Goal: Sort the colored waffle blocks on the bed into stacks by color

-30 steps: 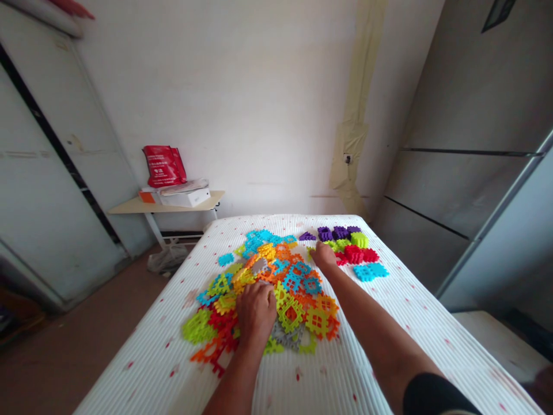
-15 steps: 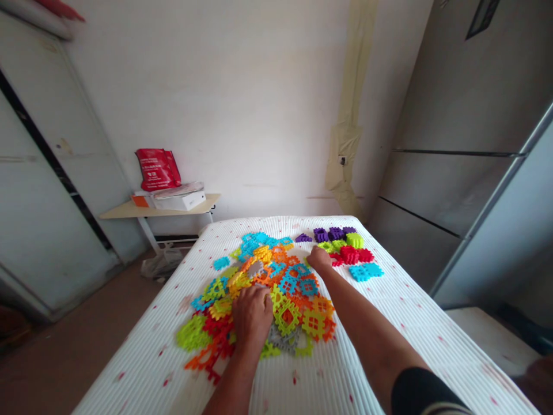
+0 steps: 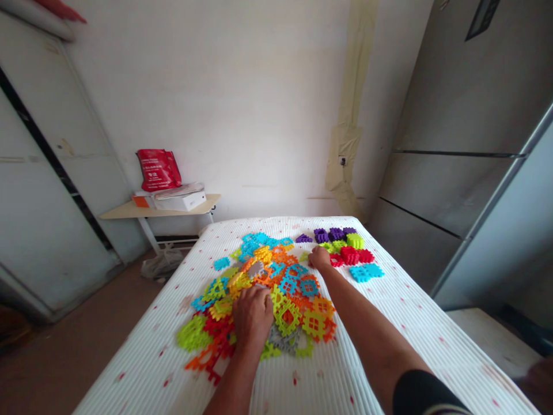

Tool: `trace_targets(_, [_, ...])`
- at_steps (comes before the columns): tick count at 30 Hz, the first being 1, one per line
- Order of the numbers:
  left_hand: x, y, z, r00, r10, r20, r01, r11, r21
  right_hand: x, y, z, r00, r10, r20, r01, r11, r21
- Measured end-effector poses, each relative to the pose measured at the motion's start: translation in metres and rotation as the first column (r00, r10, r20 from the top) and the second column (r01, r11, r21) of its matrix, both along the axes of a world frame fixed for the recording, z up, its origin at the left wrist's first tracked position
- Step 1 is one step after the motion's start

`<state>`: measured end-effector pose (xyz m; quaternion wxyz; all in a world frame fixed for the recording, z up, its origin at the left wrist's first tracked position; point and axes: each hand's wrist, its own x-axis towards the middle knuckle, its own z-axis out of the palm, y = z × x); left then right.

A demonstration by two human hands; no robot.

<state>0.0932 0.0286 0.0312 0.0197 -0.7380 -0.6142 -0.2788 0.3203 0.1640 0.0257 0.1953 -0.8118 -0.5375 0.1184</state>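
My left hand (image 3: 253,314) rests on the near part of a loose pile of plastic interlocking blocks (image 3: 287,317), its fingers curled down. Whatever lies under those fingers is hidden. Farther out, my right hand (image 3: 320,259) is closed at the right edge of the pile, with a blurred lime green interlocking block (image 3: 304,256) at its fingertips. Just right of that hand sit red blocks (image 3: 349,255) and lime green blocks (image 3: 355,240) in small stacks. Purple blocks (image 3: 321,235) stand behind them, and blue blocks (image 3: 366,272) lie in front.
The blocks lie on a bed-like surface with a white ribbed cover (image 3: 164,357). A grey fridge (image 3: 444,173) stands at the right. On the left, a small table (image 3: 125,211) bears a white box (image 3: 181,200) and a red bag (image 3: 158,170).
My right hand has shifted very slightly, and more of the lime green block shows at its left. My left hand stays in place on the pile.
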Motion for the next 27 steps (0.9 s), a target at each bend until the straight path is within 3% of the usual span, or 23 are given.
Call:
trace_targets(10, [0.0, 0.001, 0.0, 1.0, 0.004, -0.003, -0.005, 1.0, -0.008, -0.018, -0.02, 0.004, 0.99, 0.056, 0.132, -0.061, 0.998, 0.032])
trace_targets(27, [-0.001, 0.0, 0.002, 1.0, -0.023, -0.011, 0.022, 0.998, -0.052, -0.019, -0.002, 0.004, 0.989, 0.077, 0.126, -0.08, 0.997, 0.021])
